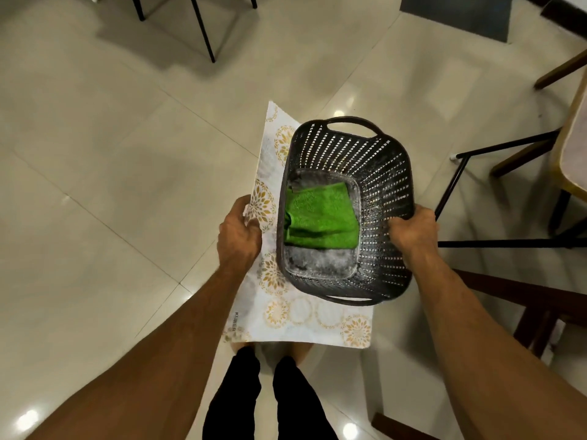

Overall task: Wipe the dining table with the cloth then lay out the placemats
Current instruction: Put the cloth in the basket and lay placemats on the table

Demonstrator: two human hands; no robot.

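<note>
Floor (95, 154): pale glossy tiles beneath everything, with black chair legs (203, 30) at the top.
Left hand (238, 231): curled round the left edge of the placemat, gripping it.
Placemat (298, 315): white with gold flower rings, held flat above the floor under the basket; whether it is one mat or several cannot be told.
Cloth (320, 217): green, folded, lying on the basket's bottom.
Basket (381, 173): dark perforated plastic with handles, resting on the placemat.
Right hand (413, 231): fingers hooked over the basket's right rim, gripping it.
Table (575, 147): only its wood-rimmed edge shows at far right, apart from the basket.
</note>
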